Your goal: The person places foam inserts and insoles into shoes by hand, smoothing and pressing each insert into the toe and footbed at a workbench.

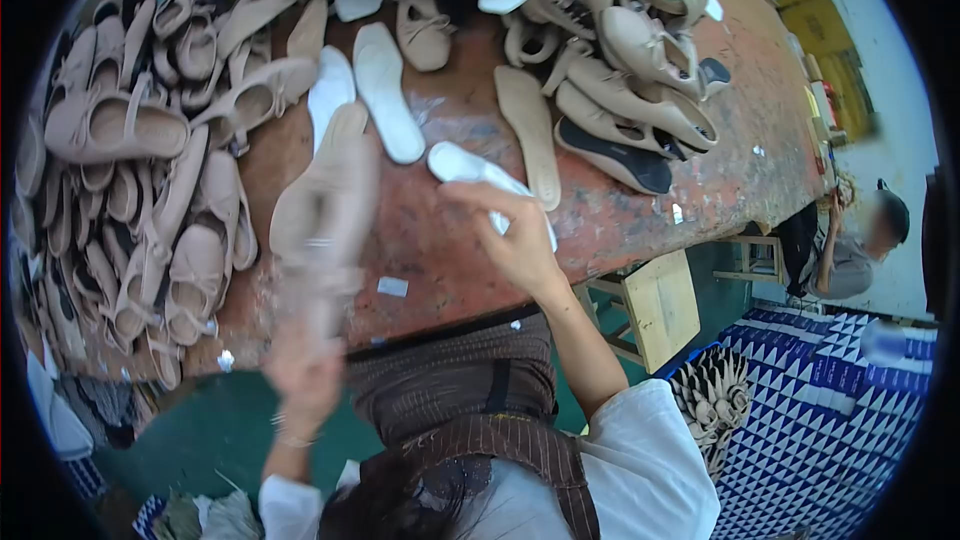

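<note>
My left hand [305, 375] is at the table's front edge, smeared by motion. It grips a beige flat shoe [345, 225], also blurred, which points up and away from me. Partly behind the shoe lies a beige insole [300, 195]. My right hand [520, 240] is over the table with its thumb and forefinger apart and nothing visible between them. Right beside its fingers lies a white insole [470, 165], partly covered by the hand; I cannot tell whether they touch. Another white insole [388, 90] and a tan insole [528, 130] lie farther back.
Beige shoes [120, 128] are heaped on the left of the worn red table [440, 270], and more shoes [640, 100] are piled at the back right. A wooden stool [660, 305] stands by the front edge. Another person [850, 260] sits at far right.
</note>
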`<action>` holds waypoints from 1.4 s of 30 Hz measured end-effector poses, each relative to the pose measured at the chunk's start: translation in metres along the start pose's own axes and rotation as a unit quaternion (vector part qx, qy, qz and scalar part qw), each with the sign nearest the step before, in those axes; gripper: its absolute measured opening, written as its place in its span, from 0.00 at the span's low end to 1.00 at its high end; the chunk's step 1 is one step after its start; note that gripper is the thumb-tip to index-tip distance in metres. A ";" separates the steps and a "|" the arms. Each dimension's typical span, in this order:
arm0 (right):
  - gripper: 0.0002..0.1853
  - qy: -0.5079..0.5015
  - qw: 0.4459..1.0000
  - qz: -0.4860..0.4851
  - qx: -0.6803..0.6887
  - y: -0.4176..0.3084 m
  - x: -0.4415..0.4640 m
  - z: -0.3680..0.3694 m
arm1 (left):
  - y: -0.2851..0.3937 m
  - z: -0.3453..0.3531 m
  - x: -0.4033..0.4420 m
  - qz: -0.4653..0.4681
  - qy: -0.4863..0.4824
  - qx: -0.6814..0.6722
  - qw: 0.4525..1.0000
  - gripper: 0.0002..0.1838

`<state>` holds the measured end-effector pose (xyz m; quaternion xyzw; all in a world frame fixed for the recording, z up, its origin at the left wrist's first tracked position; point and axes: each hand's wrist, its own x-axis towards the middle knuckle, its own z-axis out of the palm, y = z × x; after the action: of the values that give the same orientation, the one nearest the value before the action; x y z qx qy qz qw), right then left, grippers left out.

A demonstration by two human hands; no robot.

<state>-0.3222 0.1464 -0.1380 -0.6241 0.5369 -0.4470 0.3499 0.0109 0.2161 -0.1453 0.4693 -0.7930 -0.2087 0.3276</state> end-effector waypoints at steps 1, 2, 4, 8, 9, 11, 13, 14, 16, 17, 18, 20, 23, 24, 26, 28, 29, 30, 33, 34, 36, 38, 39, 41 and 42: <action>0.18 0.103 0.990 0.010 -0.099 0.016 0.001 -0.006 | -0.028 -0.039 0.002 0.027 0.079 0.118 0.989 0.14; 0.19 0.100 0.974 0.017 -0.201 0.032 0.000 -0.008 | -0.056 -0.079 0.003 0.035 0.162 0.235 0.958 0.15; 0.22 0.097 0.913 0.039 -0.393 0.060 -0.005 -0.004 | -0.104 -0.191 0.057 0.045 0.205 0.261 0.942 0.14; 0.27 0.075 0.927 0.079 -0.358 0.056 -0.007 -0.002 | -0.176 -0.352 0.193 -0.059 0.241 0.410 0.877 0.26; 0.27 0.071 0.940 0.114 -0.312 0.050 -0.006 -0.006 | -0.167 -0.343 0.217 -0.015 0.263 0.472 0.842 0.26; 0.26 0.061 0.965 0.139 -0.215 0.048 -0.003 -0.015 | -0.117 -0.284 0.264 0.097 0.279 0.513 0.806 0.25; 0.23 0.041 0.985 0.123 -0.117 0.052 -0.012 -0.027 | -0.002 -0.149 0.303 0.171 0.272 0.335 0.886 0.24; 0.18 0.021 0.986 0.163 -0.003 0.043 -0.015 -0.035 | 0.036 -0.082 0.310 0.206 0.182 0.255 0.927 0.25; 0.17 0.046 0.933 0.250 0.253 0.036 -0.031 -0.042 | 0.114 0.022 0.332 0.390 -0.006 0.213 0.896 0.27; 0.16 0.058 0.881 0.287 0.372 0.034 -0.043 -0.046 | 0.143 0.072 0.340 0.460 -0.066 0.171 0.869 0.27; 0.20 0.053 0.881 0.303 0.360 0.040 -0.056 -0.050 | 0.157 0.121 0.350 0.539 -0.048 0.156 0.826 0.25; 0.25 0.111 0.815 0.250 0.510 0.038 -0.082 -0.052 | 0.189 0.190 0.374 0.591 0.012 0.150 0.792 0.27; 0.34 0.178 0.765 0.196 0.588 0.030 -0.103 -0.059 | 0.214 0.217 0.394 0.507 -0.169 0.294 0.792 0.19; 0.35 0.190 0.763 0.180 0.592 0.031 -0.109 -0.062 | 0.200 0.225 0.395 0.548 -0.097 0.231 0.798 0.11; 0.37 0.210 0.747 0.173 0.606 0.043 -0.118 -0.064 | 0.190 0.183 0.364 0.495 -0.122 0.135 0.850 0.09; 0.33 0.204 0.764 0.147 0.594 0.042 -0.118 -0.066 | 0.173 0.125 0.303 0.390 -0.131 0.084 0.908 0.09; 0.32 0.210 0.765 0.152 0.589 0.042 -0.115 -0.066 | 0.164 0.097 0.265 0.315 -0.119 0.082 0.938 0.10; 0.32 0.185 0.775 0.156 0.584 0.045 -0.115 -0.067 | 0.155 0.075 0.226 0.213 -0.121 0.106 0.964 0.11; 0.28 0.163 0.844 0.210 0.466 0.041 -0.109 -0.064 | 0.132 0.049 0.139 -0.088 -0.122 0.116 0.982 0.16; 0.26 0.157 0.872 0.234 0.401 0.050 -0.116 -0.066 | 0.120 0.052 0.112 -0.190 -0.116 0.102 0.970 0.18; 0.23 0.157 0.937 0.209 0.232 0.013 -0.099 -0.067 | 0.093 0.072 0.082 -0.259 -0.115 0.019 0.959 0.20; 0.24 0.124 0.987 0.099 -0.013 -0.013 -0.086 -0.067 | 0.083 0.097 0.056 -0.253 -0.107 -0.038 0.961 0.23; 0.25 0.104 0.982 0.021 -0.153 -0.020 -0.082 -0.066 | 0.087 0.108 0.052 -0.226 -0.101 -0.044 0.968 0.27; 0.24 0.027 0.960 -0.043 -0.274 -0.030 -0.082 -0.059 | 0.095 0.107 0.046 -0.184 -0.029 -0.040 0.982 0.22; 0.25 -0.008 0.941 -0.077 -0.330 -0.035 -0.083 -0.053 | 0.092 0.094 0.046 -0.167 -0.009 -0.028 0.986 0.20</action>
<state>-0.3608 0.2361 -0.1021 -0.7474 0.6019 -0.2651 0.0935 -0.1281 0.2213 -0.1375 0.5836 -0.7003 -0.2869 0.2943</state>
